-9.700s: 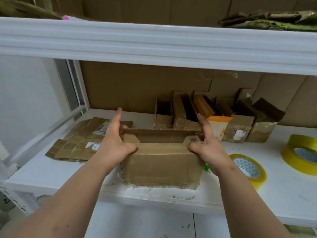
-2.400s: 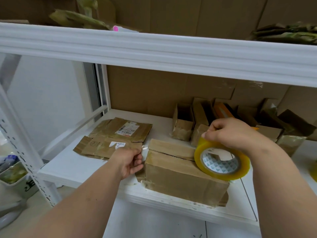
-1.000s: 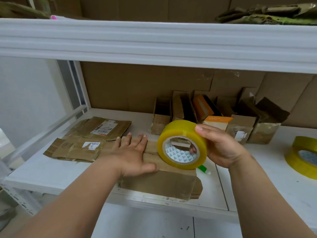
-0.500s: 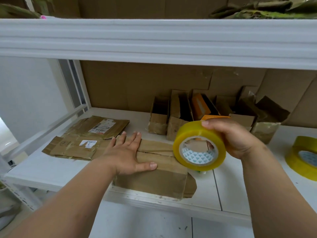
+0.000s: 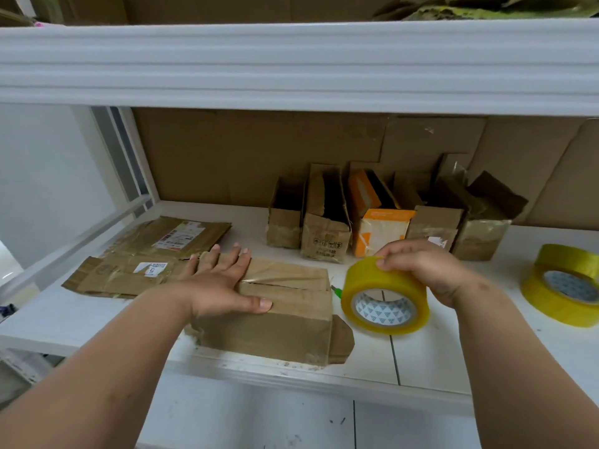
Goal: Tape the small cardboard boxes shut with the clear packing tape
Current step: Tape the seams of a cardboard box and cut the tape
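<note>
Tape rolls: two are being counted — tape roll (image 5: 385, 294) is being gripped by curled right hand (image 5: 428, 270); spare roll (image 5: 564, 286) at 3 o'clock.
Box (image 5: 278, 306): one is being pressed by flat-fingered left hand (image 5: 220, 283).
Open boxes (image 5: 327, 222): about six at 12 o'clock; contents cannot be told.

A worn brown cardboard box (image 5: 285, 315) lies flaps closed; the yellowish clear tape roll (image 5: 385, 294) stands just right of it.

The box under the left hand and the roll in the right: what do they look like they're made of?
Box: brown corrugated cardboard, matte and worn, with frayed edges and a glossy tape strip over the top seam. Roll: glossy, yellowish translucent plastic tape wound on what looks like a printed paper core.
</note>
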{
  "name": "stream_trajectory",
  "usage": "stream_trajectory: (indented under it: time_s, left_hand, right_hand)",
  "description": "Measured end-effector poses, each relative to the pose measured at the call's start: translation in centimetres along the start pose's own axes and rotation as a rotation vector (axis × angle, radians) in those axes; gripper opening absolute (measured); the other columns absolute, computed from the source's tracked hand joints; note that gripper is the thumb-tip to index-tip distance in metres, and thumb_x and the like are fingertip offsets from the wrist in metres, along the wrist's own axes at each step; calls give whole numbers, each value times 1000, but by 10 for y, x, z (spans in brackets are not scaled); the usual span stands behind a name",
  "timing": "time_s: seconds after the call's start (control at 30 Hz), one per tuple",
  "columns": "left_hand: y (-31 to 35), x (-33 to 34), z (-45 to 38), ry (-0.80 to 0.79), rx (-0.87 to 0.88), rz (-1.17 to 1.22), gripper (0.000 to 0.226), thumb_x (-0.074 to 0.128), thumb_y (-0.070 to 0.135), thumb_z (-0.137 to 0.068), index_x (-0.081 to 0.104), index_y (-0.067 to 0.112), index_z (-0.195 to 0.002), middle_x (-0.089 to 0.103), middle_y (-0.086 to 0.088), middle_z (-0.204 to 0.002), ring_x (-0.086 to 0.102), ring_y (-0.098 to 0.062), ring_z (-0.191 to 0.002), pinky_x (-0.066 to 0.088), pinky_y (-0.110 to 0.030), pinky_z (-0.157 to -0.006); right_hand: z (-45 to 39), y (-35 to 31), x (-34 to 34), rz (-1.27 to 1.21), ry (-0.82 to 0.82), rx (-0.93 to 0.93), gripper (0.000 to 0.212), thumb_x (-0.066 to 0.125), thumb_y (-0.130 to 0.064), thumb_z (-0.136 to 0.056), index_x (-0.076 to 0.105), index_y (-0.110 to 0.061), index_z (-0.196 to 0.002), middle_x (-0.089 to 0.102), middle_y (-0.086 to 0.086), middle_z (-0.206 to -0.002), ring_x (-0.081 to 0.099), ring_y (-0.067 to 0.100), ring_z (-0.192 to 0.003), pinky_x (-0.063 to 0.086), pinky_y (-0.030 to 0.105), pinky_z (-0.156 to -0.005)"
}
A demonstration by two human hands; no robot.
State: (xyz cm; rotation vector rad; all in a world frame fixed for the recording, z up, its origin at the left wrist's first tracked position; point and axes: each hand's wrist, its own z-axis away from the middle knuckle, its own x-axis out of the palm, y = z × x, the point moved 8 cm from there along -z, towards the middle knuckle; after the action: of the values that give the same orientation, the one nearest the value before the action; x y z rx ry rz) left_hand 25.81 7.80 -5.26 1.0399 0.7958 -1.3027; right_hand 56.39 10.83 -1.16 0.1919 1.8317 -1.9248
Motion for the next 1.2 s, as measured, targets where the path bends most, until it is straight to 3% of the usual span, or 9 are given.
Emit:
stream_trajectory:
  time_s: [0.07, 0.2, 0.33, 0.4, 0.5, 0.7, 0.9, 1.0, 1.2]
  left_hand:
    - [-2, 0, 0, -7, -11, 6, 123, 36, 96, -60, -17, 36, -154, -29, 13, -159, -30, -17, -146, -17, -45, -119]
    - [1, -2, -1, -7, -20, -18, 108, 43, 83, -77, -16, 35, -154, -29, 12, -159, -29, -18, -146, -16, -46, -120]
    - [4, -3, 1, -10, -60, -97, 136, -2, 107, -37, -22, 36, -152, -34, 12, -157, -32, -20, -145, -17, -49, -118]
    - [10, -4, 4, 80, -72, -155, 129, -13, 101, -40, -25, 34, -150, -36, 10, -155, -34, -21, -143, -18, -52, -117]
    - [41, 4, 8, 191, 47, -217, 110, -14, 93, -56, -29, 33, -147, -37, 9, -153, -36, -18, -142, -16, -53, -118]
    - [55, 15, 5, 114, 129, -202, 125, 6, 99, -51, -23, 32, -152, -28, 13, -158, -26, -9, -146, -10, -48, -121]
    - [67, -5, 6, 116, 218, -238, 105, 9, 88, -65, -6, 38, -155, -23, 14, -160, -28, -12, -146, -16, -46, -120]
    - [67, -18, 8, 116, 179, -250, 89, 19, 83, -79, 3, 42, -156, -16, 15, -163, -16, -17, -150, -6, -44, -121]
    - [70, 0, 17, 166, 158, -256, 94, 41, 80, -82, -2, 42, -156, -4, 14, -165, -1, -14, -152, 5, -38, -121]
  right_hand:
    - [0, 4, 5, 35, -14, 19, 4, 73, -20, -82, 74, -16, -81, 71, 12, -83, 66, 27, -83, 50, 36, -80]
    - [0, 12, 17, 82, -69, 65, 14, 71, -32, -68, 73, -23, -78, 71, 1, -82, 65, 23, -84, 49, 33, -78]
    - [-4, 15, 37, 144, -120, 92, 23, 66, -36, -67, 70, -21, -85, 69, 2, -89, 64, 22, -87, 49, 33, -77]
    - [-7, 15, 42, 178, -130, 92, 7, 67, -28, -83, 68, -21, -85, 66, 1, -87, 61, 19, -84, 46, 30, -73]
    - [-10, 14, 42, 238, -142, 97, 10, 62, -19, -93, 65, -22, -84, 63, -1, -85, 58, 15, -80, 43, 27, -68]
    - [-13, 8, 48, 251, -111, 88, 11, 61, -18, -92, 64, -21, -81, 62, 0, -85, 57, 15, -77, 42, 26, -63]
    - [-3, 19, 39, 72, -39, 113, 9, 63, -19, -91, 65, -16, -82, 67, 9, -86, 63, 25, -80, 47, 33, -70]
    - [5, 26, 34, -27, -8, 127, 10, 64, -20, -91, 67, -17, -82, 69, 9, -84, 66, 26, -78, 50, 31, -67]
    - [14, 37, 41, -51, 9, 152, 10, 63, -21, -91, 69, -15, -86, 71, 17, -92, 67, 31, -80, 53, 37, -72]
